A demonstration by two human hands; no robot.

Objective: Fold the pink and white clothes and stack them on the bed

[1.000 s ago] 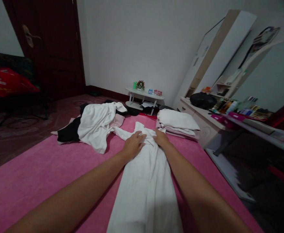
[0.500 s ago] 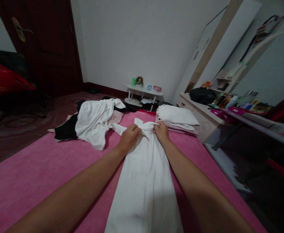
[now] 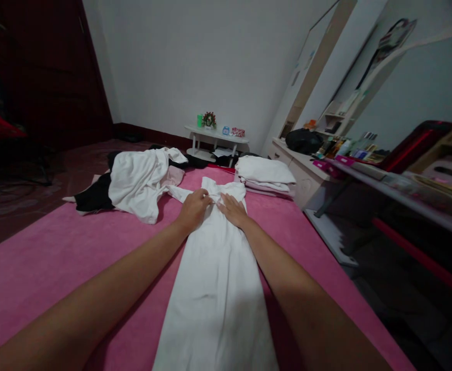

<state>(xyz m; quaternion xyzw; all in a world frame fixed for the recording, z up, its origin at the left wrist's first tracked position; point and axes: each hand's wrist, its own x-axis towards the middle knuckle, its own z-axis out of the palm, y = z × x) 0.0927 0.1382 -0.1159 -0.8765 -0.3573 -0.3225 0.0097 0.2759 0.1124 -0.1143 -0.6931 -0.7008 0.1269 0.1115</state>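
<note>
A long white garment stretches over the pink bedspread from the near edge toward the far end, with creases at its far part. My left hand is closed at its far left side, fingers pinching the cloth. Beside it, my right hand rests on the garment with fingers stretched out and lying flat. A narrow strip of white cloth extends left from under my left hand toward a heap of clothes. The garment's near end runs out of view at the bottom.
At the left lies a loose heap of white, black and pale pink clothes. A stack of folded clothes sits at the far right. Beyond are a small white table, a dresser with bottles, and a dark door.
My right hand has let go of the gathered cloth and now lies flat on it, closer to my left hand. The garment's far right part has spread out. The view has turned slightly right.
</note>
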